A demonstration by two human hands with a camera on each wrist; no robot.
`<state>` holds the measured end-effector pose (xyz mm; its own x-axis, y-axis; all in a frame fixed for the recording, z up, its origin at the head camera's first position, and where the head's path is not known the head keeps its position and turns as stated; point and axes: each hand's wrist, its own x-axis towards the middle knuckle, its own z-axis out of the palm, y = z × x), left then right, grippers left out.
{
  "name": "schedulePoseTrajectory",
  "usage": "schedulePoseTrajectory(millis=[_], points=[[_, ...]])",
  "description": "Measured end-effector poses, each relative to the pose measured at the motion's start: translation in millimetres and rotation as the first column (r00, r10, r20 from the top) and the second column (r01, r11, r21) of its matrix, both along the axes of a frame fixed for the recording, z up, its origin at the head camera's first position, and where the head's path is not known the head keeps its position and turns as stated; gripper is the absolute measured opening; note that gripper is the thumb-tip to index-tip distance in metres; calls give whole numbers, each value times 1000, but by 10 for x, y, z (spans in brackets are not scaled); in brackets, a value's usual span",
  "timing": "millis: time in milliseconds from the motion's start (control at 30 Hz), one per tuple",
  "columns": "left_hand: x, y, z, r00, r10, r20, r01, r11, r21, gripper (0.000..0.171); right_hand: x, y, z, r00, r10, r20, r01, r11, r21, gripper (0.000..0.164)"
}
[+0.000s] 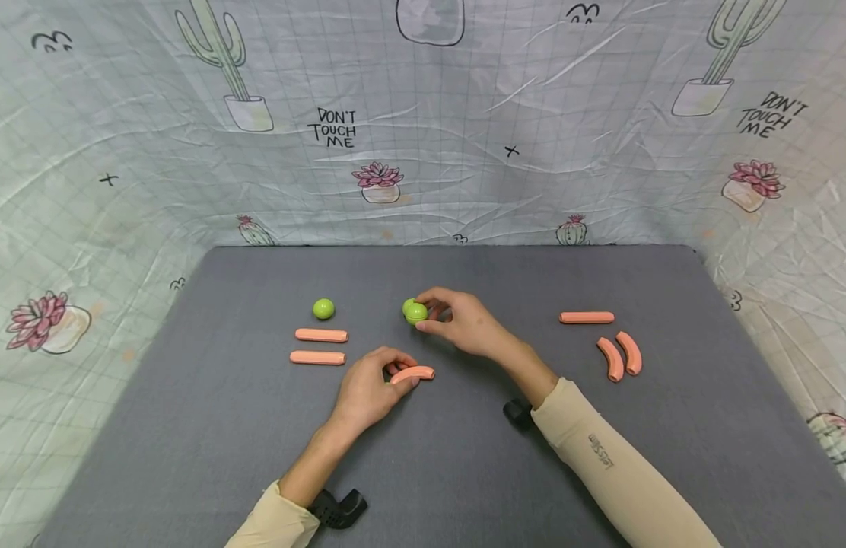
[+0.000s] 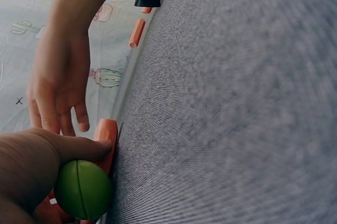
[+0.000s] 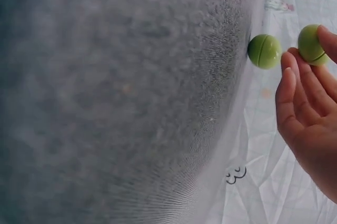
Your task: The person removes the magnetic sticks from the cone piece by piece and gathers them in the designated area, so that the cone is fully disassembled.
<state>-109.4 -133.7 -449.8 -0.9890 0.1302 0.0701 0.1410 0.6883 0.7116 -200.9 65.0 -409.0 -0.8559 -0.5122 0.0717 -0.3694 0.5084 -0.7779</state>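
Observation:
My left hand [image 1: 370, 388] pinches a curved orange-pink sausage piece [image 1: 414, 373] close over the grey table. Beside that thumb is a green ball with a seam [image 2: 84, 190], mostly hidden by the hand in the head view. My right hand [image 1: 467, 323] pinches another green ball [image 1: 416, 313] between thumb and fingers. Just behind it, a further green ball [image 3: 264, 51] sits on the table, close to the fingertips of the right hand in the right wrist view.
Left of the hands lie a green ball [image 1: 323, 308] and two straight sausage pieces, one [image 1: 321, 335] behind the other [image 1: 317, 358]. On the right are a straight piece [image 1: 586, 317] and two curved ones [image 1: 629, 353]. A printed cloth [image 1: 450, 99] hangs around the table [image 1: 450, 472].

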Motion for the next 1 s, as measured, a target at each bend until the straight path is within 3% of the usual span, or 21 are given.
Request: schedulePoseTrajectory(millis=[400,1000], points=[[0,2,13,1000,6,4,-6,1000,4,19,-102,-144,64,999,12,-47,-12,1000,-8,38],[-3,1,-10,1000,13,-16,-13,1000,20,20,-331,-316,-3,999,39,-2,-39,999,-1,38]])
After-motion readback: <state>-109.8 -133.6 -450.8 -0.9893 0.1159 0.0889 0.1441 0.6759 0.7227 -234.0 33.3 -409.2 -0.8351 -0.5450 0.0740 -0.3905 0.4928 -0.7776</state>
